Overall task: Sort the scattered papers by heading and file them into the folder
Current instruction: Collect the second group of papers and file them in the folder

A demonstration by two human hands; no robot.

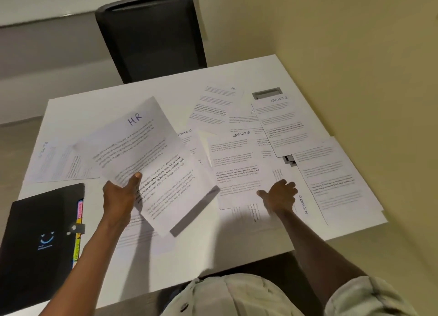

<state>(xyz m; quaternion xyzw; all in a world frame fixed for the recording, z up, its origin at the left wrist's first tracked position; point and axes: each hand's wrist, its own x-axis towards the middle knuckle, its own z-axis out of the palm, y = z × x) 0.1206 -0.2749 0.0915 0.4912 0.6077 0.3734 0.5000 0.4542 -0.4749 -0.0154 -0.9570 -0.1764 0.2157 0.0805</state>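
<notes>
My left hand (120, 197) holds a small stack of sheets lifted off the table; the top sheet (137, 137) is headed "HR". My right hand (280, 194) lies flat, fingers spread, on papers at the right, beside a sheet headed "ADMIN" (303, 205). A sheet headed "SPORTS" (237, 156) lies just beyond that hand. More sheets lie farther back: another "HR" sheet (218, 104) and another "SPORTS" sheet (284, 123). A black expanding folder (38, 239) with coloured tabs (78, 232) sits closed at the table's near left corner.
The white table (94, 104) stands against a cream wall (355, 43) on the right. A black chair (151, 38) is pushed in at the far side. A grey cable port (267, 93) shows in the tabletop behind the papers. Faint sheets (59, 161) lie at the left.
</notes>
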